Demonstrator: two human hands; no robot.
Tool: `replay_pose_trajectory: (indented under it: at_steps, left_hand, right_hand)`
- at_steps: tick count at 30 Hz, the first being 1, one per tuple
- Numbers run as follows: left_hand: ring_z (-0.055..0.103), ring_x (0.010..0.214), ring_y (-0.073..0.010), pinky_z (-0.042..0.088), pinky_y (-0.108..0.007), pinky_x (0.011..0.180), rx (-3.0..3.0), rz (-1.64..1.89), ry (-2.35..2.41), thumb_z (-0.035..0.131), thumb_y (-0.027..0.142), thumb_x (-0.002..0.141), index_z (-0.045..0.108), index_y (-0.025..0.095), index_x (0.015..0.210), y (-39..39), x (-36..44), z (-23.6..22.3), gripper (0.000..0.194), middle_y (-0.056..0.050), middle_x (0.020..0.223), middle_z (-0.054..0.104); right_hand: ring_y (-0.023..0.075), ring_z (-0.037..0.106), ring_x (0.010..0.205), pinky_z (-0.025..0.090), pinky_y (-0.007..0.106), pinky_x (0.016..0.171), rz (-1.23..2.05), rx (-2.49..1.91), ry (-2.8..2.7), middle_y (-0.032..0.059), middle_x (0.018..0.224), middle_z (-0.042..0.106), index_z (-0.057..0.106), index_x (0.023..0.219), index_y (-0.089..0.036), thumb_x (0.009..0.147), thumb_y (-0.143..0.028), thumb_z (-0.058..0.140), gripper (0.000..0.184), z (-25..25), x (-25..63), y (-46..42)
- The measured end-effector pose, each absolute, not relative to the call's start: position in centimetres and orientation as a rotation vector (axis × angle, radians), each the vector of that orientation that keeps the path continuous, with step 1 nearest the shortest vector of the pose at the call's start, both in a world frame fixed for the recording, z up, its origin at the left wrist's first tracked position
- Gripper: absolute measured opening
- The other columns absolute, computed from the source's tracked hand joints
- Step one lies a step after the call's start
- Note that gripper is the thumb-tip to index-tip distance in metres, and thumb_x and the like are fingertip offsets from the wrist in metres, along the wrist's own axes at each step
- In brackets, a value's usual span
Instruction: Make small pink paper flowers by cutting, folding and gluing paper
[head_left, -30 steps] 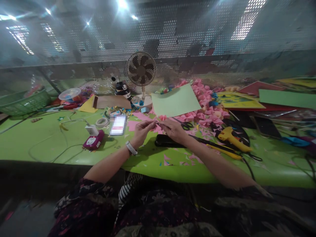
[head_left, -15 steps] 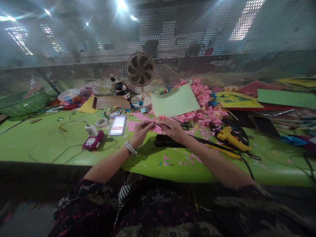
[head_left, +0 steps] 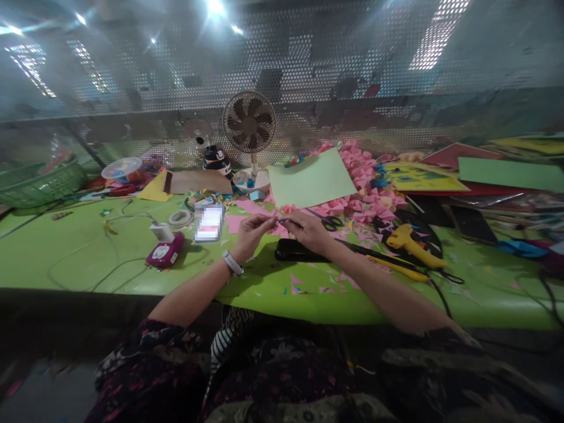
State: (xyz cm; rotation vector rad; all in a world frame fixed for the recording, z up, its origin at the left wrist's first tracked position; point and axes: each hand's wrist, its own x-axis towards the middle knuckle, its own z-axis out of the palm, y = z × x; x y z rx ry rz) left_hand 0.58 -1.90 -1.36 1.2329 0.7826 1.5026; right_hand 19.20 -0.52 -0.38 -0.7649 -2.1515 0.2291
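Near the table's middle, my left hand [head_left: 252, 235] and my right hand [head_left: 311, 232] meet at the fingertips, both closed in a pinch. Between them is what looks like a small piece of pink paper, with a dark bluish bit by the right fingertips that I cannot make out. Pink paper sheets [head_left: 235, 223] lie just behind my left hand. Beneath my right wrist is a long black stapler [head_left: 294, 251]. Black-handled scissors [head_left: 331, 223] rest beyond the right hand, partly hidden by it.
A phone [head_left: 209, 223], tape roll [head_left: 180, 219] and purple power adapter [head_left: 165, 251] lie to the left. Behind stand a fan [head_left: 249, 123] and a heap of pink paper flowers [head_left: 368, 176] under a pale green sheet [head_left: 311, 179]. A yellow glue gun [head_left: 414, 247] lies right.
The fingertips shift very slightly against each other, and the bluish bit between them shows a little more. The view moves a touch; nothing else on the table changes.
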Motion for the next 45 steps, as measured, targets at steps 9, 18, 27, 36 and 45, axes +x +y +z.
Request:
replay_pose_trajectory:
  at_steps: [9, 18, 27, 36, 45]
  left_hand:
    - [0.065, 0.062, -0.0115, 0.053, -0.025, 0.064, 1.243, 1.496, 0.788, 0.088, 0.042, 0.062, 0.075, 0.017, 0.069, -1.74, 0.44, -1.69, 0.029, -0.003, 0.067, 0.072]
    - [0.065, 0.065, -0.0124, 0.053, -0.027, 0.067, 1.248, 1.460, 0.795, 0.088, 0.043, 0.061, 0.076, 0.017, 0.075, -1.84, 0.45, -1.41, 0.032, -0.003, 0.071, 0.073]
    - [0.065, 0.064, -0.0124, 0.053, -0.027, 0.066, 1.276, 1.468, 0.781, 0.086, 0.044, 0.063, 0.075, 0.017, 0.074, -1.75, 0.44, -1.79, 0.032, -0.003, 0.070, 0.072]
    - [0.064, 0.061, -0.0126, 0.050, -0.027, 0.062, 1.294, 1.514, 0.797, 0.087, 0.042, 0.064, 0.074, 0.016, 0.067, -1.80, 0.38, -1.60, 0.029, -0.003, 0.066, 0.071]
    - [0.060, 0.061, -0.0083, 0.048, -0.021, 0.063, 1.196, 1.578, 0.788, 0.085, 0.041, 0.067, 0.071, 0.015, 0.068, -1.17, 0.12, -1.95, 0.030, -0.001, 0.066, 0.068]
  right_hand:
    - [0.0206, 0.068, 0.084, 0.051, 0.031, 0.074, 0.212, -0.785, -2.179, 0.0086, 0.097, 0.074, 0.069, 0.107, -0.020, 0.097, -0.041, 0.053, 0.029, -0.24, 19.21, -0.87]
    - [0.0198, 0.068, 0.084, 0.051, 0.030, 0.072, 0.256, -0.784, -2.168, 0.0071, 0.096, 0.075, 0.070, 0.107, -0.021, 0.100, -0.041, 0.046, 0.032, -0.27, 19.14, -0.70]
    - [0.0189, 0.067, 0.077, 0.047, 0.028, 0.066, 0.240, -0.857, -2.248, 0.0078, 0.091, 0.075, 0.069, 0.108, -0.018, 0.102, -0.040, 0.043, 0.034, -0.16, 19.19, -0.88]
    - [0.0205, 0.066, 0.083, 0.046, 0.029, 0.069, 0.143, -0.883, -2.243, 0.0086, 0.095, 0.073, 0.069, 0.106, -0.019, 0.101, -0.042, 0.043, 0.034, -0.42, 19.06, -1.02]
    - [0.0183, 0.064, 0.079, 0.044, 0.027, 0.067, 0.043, -0.850, -2.232, 0.0068, 0.088, 0.072, 0.071, 0.098, -0.019, 0.098, -0.040, 0.053, 0.027, -0.53, 19.11, -0.91]
